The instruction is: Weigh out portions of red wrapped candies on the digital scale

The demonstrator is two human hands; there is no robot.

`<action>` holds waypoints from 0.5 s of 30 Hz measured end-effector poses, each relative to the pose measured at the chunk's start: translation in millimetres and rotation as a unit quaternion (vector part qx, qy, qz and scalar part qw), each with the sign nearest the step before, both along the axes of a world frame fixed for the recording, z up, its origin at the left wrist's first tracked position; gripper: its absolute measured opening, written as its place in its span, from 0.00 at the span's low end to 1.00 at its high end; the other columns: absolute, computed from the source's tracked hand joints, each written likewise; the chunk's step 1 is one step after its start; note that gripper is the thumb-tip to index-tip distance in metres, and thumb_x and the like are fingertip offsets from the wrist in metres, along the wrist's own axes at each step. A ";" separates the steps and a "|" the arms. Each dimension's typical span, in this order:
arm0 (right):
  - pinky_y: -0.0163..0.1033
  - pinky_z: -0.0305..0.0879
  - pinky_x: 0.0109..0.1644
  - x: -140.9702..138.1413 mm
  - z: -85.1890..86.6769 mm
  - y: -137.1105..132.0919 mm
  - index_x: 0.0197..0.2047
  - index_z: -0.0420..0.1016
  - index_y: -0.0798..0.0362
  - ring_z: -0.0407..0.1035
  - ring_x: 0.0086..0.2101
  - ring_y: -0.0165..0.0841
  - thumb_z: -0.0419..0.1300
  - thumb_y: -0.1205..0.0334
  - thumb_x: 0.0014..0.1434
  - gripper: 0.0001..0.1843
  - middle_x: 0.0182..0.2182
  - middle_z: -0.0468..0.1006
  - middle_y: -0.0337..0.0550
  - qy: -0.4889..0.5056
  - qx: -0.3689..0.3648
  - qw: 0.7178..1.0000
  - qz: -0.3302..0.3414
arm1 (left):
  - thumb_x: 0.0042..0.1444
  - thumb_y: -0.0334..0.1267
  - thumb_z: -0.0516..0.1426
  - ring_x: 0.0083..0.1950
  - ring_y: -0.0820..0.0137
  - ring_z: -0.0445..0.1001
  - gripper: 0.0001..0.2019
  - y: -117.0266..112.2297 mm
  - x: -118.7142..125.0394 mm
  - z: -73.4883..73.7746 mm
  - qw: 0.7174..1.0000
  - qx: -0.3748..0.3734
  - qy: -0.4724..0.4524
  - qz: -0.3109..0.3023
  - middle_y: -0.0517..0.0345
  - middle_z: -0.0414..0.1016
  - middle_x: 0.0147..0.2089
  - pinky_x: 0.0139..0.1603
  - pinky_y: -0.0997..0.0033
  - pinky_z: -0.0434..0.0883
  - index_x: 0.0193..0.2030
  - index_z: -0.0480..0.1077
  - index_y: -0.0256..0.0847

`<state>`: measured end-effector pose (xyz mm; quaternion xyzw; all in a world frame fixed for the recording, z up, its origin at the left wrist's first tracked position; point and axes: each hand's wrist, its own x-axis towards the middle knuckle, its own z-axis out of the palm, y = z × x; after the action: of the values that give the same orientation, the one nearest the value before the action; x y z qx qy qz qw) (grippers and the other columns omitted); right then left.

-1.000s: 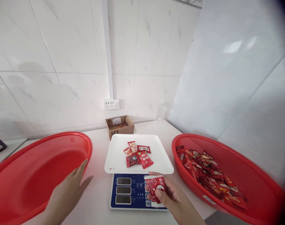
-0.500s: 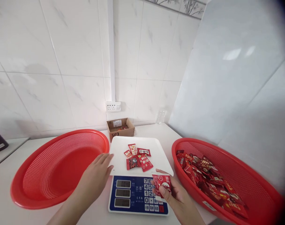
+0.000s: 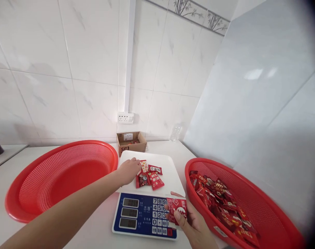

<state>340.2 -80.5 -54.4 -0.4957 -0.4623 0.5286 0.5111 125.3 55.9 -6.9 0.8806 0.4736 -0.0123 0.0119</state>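
Observation:
My left hand (image 3: 127, 170) reaches over the white tray (image 3: 170, 174) of a blue scale (image 3: 144, 216), its curled fingers at the left edge of a small pile of red snack packets (image 3: 151, 176). Whether those fingers grip a packet is hidden. My right hand (image 3: 192, 224) is closed on a red packet (image 3: 177, 207), held above the scale's keypad at the lower right.
An empty red mesh basket (image 3: 61, 176) sits on the left of the white counter. A second red basket (image 3: 250, 204) on the right holds several red packets. A small cardboard box (image 3: 131, 142), a wall socket (image 3: 125, 118) and a clear bottle (image 3: 175, 133) stand at the back.
My left hand left the left basket's rim and moved right and forward onto the tray beside the packets. My right hand kept its packet near the keypad. The view tilted upward.

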 end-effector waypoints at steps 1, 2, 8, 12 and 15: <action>0.48 0.70 0.46 0.4 0.2 0.1 0.50 0.71 0.50 0.73 0.36 0.39 0.63 0.41 0.48 0.30 0.39 0.79 0.46 0.000 -0.001 1.000 -0.002 | 0.59 0.41 0.55 0.51 0.63 0.71 0.14 -0.4 -0.9 0.8 1.000 0.000 -0.006 0.011 0.51 0.71 0.52 0.50 0.54 0.70 0.49 0.68 0.38; 0.48 0.70 0.46 0.4 0.8 0.4 0.50 0.71 0.50 0.73 0.37 0.39 0.63 0.41 0.48 0.30 0.40 0.78 0.47 0.000 -0.002 1.000 -0.003 | 0.59 0.41 0.55 0.49 0.64 0.72 0.14 -1.3 -1.6 1.8 1.000 0.000 -0.013 0.024 0.51 0.71 0.51 0.49 0.55 0.71 0.50 0.68 0.38; 0.47 0.71 0.44 -5.2 5.6 3.3 0.48 0.70 0.51 0.73 0.39 0.40 0.63 0.44 0.51 0.26 0.41 0.78 0.47 0.015 0.000 1.000 0.019 | 0.63 0.35 0.47 0.46 0.64 0.73 0.16 -17.6 6.4 4.0 0.997 -0.006 -0.069 0.045 0.50 0.73 0.46 0.43 0.62 0.71 0.57 0.61 0.41; 0.47 0.70 0.46 -7.2 7.7 3.5 0.49 0.70 0.51 0.73 0.40 0.39 0.63 0.45 0.51 0.25 0.44 0.78 0.48 0.025 0.002 0.999 0.041 | 0.62 0.35 0.46 0.52 0.58 0.70 0.16 -27.4 17.3 -7.3 0.996 -0.037 -0.077 -0.001 0.49 0.71 0.51 0.45 0.60 0.70 0.55 0.64 0.46; 0.46 0.70 0.46 -7.5 8.2 2.3 0.47 0.71 0.51 0.73 0.40 0.40 0.64 0.45 0.50 0.25 0.43 0.78 0.47 0.023 0.007 1.000 0.019 | 0.60 0.39 0.49 0.52 0.56 0.70 0.17 -27.0 21.7 -15.8 0.995 -0.060 -0.077 0.002 0.44 0.71 0.52 0.45 0.58 0.70 0.55 0.64 0.40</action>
<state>332.7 -78.2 -46.1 -0.4710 -0.4640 0.5462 0.5144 147.1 29.0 -22.7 0.8757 0.4713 0.0277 0.1013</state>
